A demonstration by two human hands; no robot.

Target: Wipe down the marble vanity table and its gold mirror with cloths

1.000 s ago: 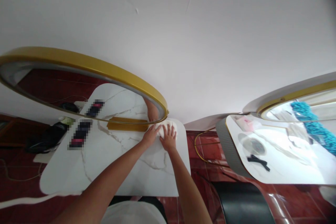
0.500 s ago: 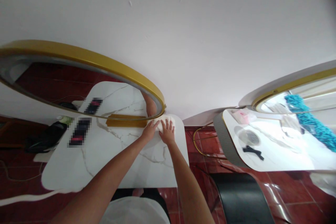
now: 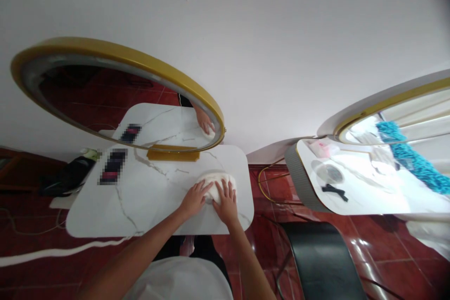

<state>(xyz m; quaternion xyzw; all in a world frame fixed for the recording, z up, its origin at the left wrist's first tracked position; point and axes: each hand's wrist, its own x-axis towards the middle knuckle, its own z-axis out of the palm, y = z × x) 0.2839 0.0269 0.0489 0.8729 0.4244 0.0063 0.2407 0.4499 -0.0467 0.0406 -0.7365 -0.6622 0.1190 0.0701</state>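
Both my hands press down on a white cloth (image 3: pixel 218 179) lying on the right part of a white marble table (image 3: pixel 151 197). My left hand (image 3: pixel 191 199) lies on the cloth's left side with fingers stretched out. My right hand (image 3: pixel 227 202) rests flat on its near right side, fingers spread. Behind the table a round mirror with a gold frame (image 3: pixel 147 68) stands on a gold base (image 3: pixel 173 154) and reflects a hand and the cloth.
A dark pixelated flat object (image 3: pixel 113 166) lies at the table's back left. A black chair (image 3: pixel 321 258) stands at the lower right. A second white table (image 3: pixel 355 187) with small items and another gold mirror stands at the right. A white cable (image 3: pixel 52 253) crosses the red floor.
Both hands have drawn the cloth from the back right corner by the mirror base toward me, to the near right part of the table.
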